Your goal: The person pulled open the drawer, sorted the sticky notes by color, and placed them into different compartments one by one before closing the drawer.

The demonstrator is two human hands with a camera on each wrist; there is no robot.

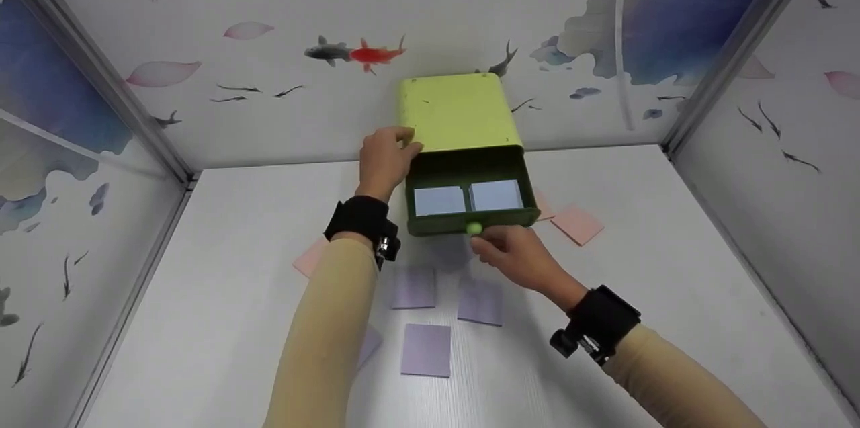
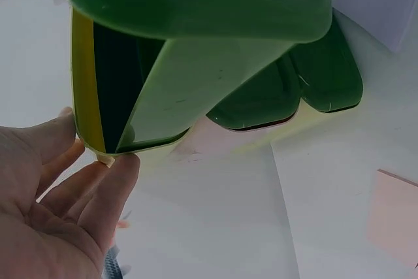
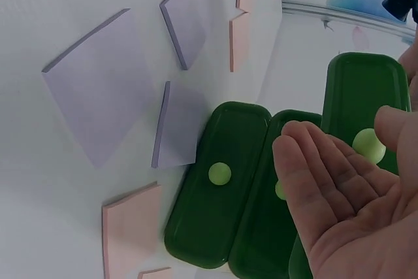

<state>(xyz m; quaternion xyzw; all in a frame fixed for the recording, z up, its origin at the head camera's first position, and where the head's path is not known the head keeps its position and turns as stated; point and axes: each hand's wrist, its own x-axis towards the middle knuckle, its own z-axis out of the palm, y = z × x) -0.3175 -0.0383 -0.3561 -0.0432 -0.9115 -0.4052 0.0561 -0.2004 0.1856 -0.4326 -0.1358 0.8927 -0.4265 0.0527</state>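
So the white table (image 1: pixel 195 327) has a faint grain and sits inside this fancy printed booth. The back wall (image 1: pixel 316 129) has a red fish (image 1: pixel 373 54) practically nose to tail with a dark grey fish (image 1: pixel 328 51), plus a pink petal (image 1: pixel 163 74) off to the left. There's a big blue-purple blotch (image 1: pixel 678 18) up on the right, kinda watercolor-looking. Metal posts (image 1: pixel 104 72) run down both back corners, and the right wall (image 1: pixel 793 213) gets skinny little dark squiggles (image 1: pixel 769 117) too.
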